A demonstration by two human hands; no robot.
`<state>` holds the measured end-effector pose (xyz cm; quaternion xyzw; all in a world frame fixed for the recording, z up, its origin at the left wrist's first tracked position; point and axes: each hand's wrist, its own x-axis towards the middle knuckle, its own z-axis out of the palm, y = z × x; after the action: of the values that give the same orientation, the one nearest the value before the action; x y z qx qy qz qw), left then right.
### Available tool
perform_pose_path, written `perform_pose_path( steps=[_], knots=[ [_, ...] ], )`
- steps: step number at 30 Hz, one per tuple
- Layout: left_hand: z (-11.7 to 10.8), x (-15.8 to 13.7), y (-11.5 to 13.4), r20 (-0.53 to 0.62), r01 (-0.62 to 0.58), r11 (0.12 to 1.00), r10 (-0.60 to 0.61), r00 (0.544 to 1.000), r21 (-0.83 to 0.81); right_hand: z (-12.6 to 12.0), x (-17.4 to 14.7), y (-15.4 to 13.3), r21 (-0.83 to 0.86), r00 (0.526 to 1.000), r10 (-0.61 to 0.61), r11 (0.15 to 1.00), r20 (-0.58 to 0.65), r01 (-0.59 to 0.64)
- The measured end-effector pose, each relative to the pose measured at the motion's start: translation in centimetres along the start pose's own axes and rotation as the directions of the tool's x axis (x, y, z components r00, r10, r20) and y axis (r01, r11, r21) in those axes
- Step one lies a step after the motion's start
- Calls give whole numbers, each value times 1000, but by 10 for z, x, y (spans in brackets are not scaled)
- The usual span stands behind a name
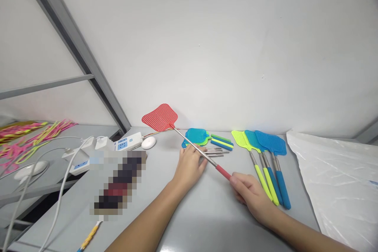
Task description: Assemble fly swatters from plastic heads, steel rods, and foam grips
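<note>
Head view, clock read from the right hand: 12 points to the wall.
Right hand (249, 193): its grip is closed around the red handle's end of a red perforated fly swatter with a silver metal shaft (162, 119).
Red swatter: slants from the right hand toward 10 o'clock, its broad head raised before the white wall (218, 47).
Left hand (190, 165): at 10 o'clock, palm down by the worktop (195, 220), under the red shaft; cannot tell whether its grip has closed on anything.
Small pile, 11 o'clock: stacked teal and yellow-green perforated swatter heads (196, 136); beside them green, yellow and blue tubular handles (222, 142); thin silver metal rods (217, 152) lie just beside the left fingers.
Finished-looking swatters, 1 o'clock: yellow-green and blue swatters with long handles (273, 181), side by side.
Sheet, 3 o'clock: crinkled white plastic sheet (333, 181).
Far side, 10 o'clock: white oval device (148, 143) near a white power strip with blue sockets (128, 141).
Blurred patch, 9 o'clock: dark pixelated object (118, 185), details hidden.
</note>
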<state>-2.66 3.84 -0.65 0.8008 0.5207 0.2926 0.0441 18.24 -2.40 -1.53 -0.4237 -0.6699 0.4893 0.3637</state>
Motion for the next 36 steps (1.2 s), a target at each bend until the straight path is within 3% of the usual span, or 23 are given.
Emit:
perform_pose_path(
  steps=[3,5,7,10,12,14,18,23,28,31,36],
  knots=[
    [-4,0,3,-39,51,976,-60,997,-210,0,-1,0,-5,1000,-4,1000,-6,4],
    [-8,0,5,-67,123,907,-163,984,-402,0,0,0,-5,1000,-7,1000,-3,7],
    [-13,1,7,-91,171,778,-280,956,-604,-1,0,-1,-22,1000,-10,1000,-4,10],
    [-22,4,6,-110,131,521,-407,907,-844,-5,0,-2,-73,1000,-27,997,-13,26],
    [-27,6,5,-103,88,375,-458,883,-923,-7,0,-2,-105,999,-41,994,-18,39],
    [-29,8,4,-87,77,291,-510,856,-954,-9,0,-1,-125,998,-52,991,-20,49],
    [-29,8,3,-41,135,253,-586,809,-958,-10,1,1,-133,999,-48,990,-1,48],
    [-27,7,7,2,178,281,-532,847,-943,-11,1,-7,-138,998,24,990,52,-17],
    [-28,5,10,41,184,243,-497,867,-952,-16,0,-26,-168,988,118,981,104,-99],
    [-31,6,8,22,158,221,-515,857,-962,-20,1,-31,-247,989,101,966,106,-72],
    [-45,13,-3,-109,14,194,-605,789,-981,-28,1,-32,-306,992,62,952,106,-26]
  ],
)
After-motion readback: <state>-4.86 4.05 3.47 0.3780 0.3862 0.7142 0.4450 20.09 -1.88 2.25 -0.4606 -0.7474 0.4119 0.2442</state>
